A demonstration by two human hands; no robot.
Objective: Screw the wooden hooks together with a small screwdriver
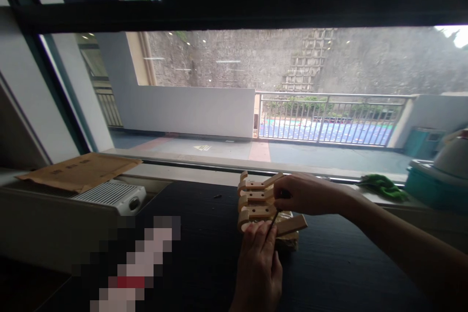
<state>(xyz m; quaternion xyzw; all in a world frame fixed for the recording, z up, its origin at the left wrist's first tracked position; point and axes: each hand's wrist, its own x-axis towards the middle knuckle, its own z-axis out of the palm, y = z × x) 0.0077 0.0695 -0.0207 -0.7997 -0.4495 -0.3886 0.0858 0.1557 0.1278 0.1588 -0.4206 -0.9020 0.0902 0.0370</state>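
Note:
Several pale wooden pieces (255, 211) with curled left ends and small dark holes lie in a row. Under them is a block (288, 243), seemingly wrapped in clear plastic. My left hand (258, 258) presses its closed fingers down on the nearest wooden piece, which they partly cover. From the right, my right hand (302, 195) reaches over the row, its fingers closed round a thin, dark-shafted tool (274, 219) like a screwdriver. The shaft slants down to my left fingertips; its tip is hidden. A flat wooden arm (292, 224) sticks out to the right beside them.
The black table (197, 243) stands against a large window. At left are a brown paper envelope (84, 170) and a white slatted appliance (113, 195). A green cloth (383, 188) and a teal container (424, 187) sit at the right sill. A pixelated patch covers the lower left.

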